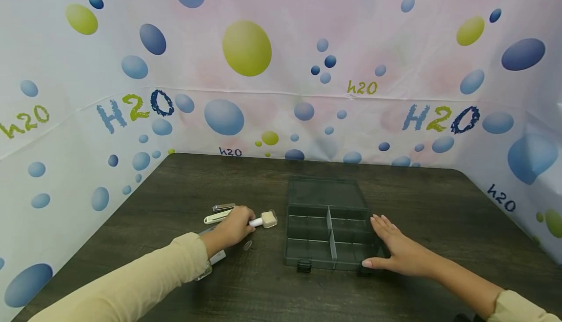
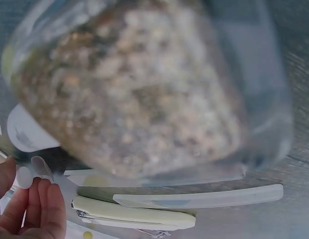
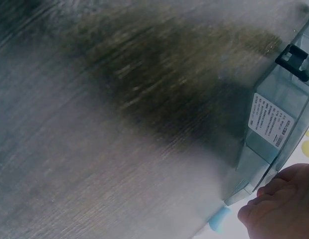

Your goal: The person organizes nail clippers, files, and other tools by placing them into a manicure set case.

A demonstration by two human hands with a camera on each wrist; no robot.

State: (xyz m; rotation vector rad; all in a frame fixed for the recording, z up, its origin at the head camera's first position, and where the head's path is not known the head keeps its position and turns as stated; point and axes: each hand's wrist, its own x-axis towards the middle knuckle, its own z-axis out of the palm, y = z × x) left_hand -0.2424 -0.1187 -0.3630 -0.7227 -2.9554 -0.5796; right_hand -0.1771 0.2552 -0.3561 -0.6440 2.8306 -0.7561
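Note:
My left hand (image 1: 234, 225) pinches a nail polish bottle by its white cap (image 1: 255, 222); the bottle's beige body (image 1: 269, 219) points right, toward the box. In the left wrist view, the fingertips of the left hand (image 2: 37, 209) meet around the cap. A dark translucent divided box (image 1: 308, 264) stands in the middle with its lid (image 1: 325, 192) folded back. Against the box's right side rests my right hand (image 1: 401, 251), fingers extended and thumb apart at the front corner. The right wrist view catches that hand (image 3: 281, 206) at the box wall, beside a white printed label (image 3: 270, 119).
Left of the box lie a metal nail clipper (image 1: 224, 207) and a cream-handled clipper (image 1: 217, 216). A small clear oval piece (image 1: 248, 245) sits nearer. Close before the left wrist camera is a blurred clear container with speckled contents (image 2: 139, 94). Printed curtains (image 1: 281, 131) border the table.

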